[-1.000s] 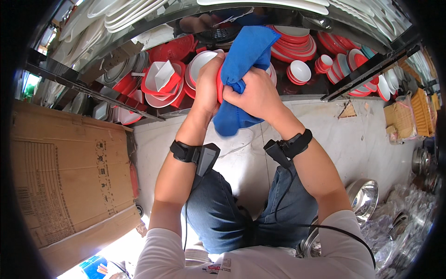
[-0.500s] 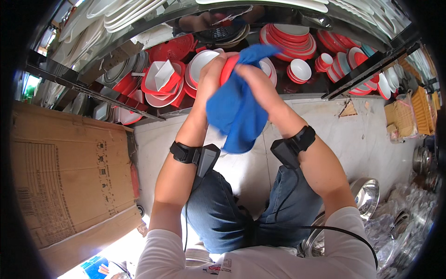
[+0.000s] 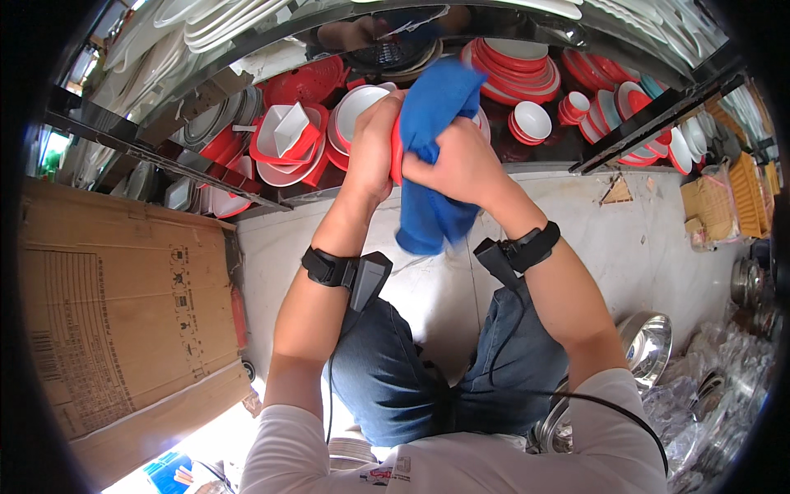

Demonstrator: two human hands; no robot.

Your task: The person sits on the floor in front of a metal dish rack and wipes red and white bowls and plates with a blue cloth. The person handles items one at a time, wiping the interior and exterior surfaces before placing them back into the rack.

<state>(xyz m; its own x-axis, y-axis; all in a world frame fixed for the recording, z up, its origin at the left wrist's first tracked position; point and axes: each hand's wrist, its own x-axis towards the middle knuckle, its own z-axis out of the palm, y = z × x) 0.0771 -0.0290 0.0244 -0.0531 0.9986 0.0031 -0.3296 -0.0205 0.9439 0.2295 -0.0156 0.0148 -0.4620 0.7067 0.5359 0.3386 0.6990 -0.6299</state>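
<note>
In front of the shelf, my left hand (image 3: 374,152) is closed around a red dish (image 3: 397,150), which is tilted so that mostly a narrow red edge shows. Whether it is a bowl or a plate I cannot tell. My right hand (image 3: 467,165) grips a blue cloth (image 3: 434,99) bunched against the dish. One part of the cloth rises above my fingers and another hangs below them. The cloth and my hands hide most of the dish.
Stacks of red-and-white plates (image 3: 514,74), small bowls (image 3: 531,122) and square dishes (image 3: 288,136) fill the black-edged shelf. White plates (image 3: 239,25) lie on the tier above. A large cardboard box (image 3: 132,305) stands left; steel bowls (image 3: 646,346) and plastic-wrapped ware lie right.
My right hand has moved slightly down and right across the dish. The cloth has shifted, with more of it now above my fingers. The dish has turned more edge-on; my left hand keeps its hold.
</note>
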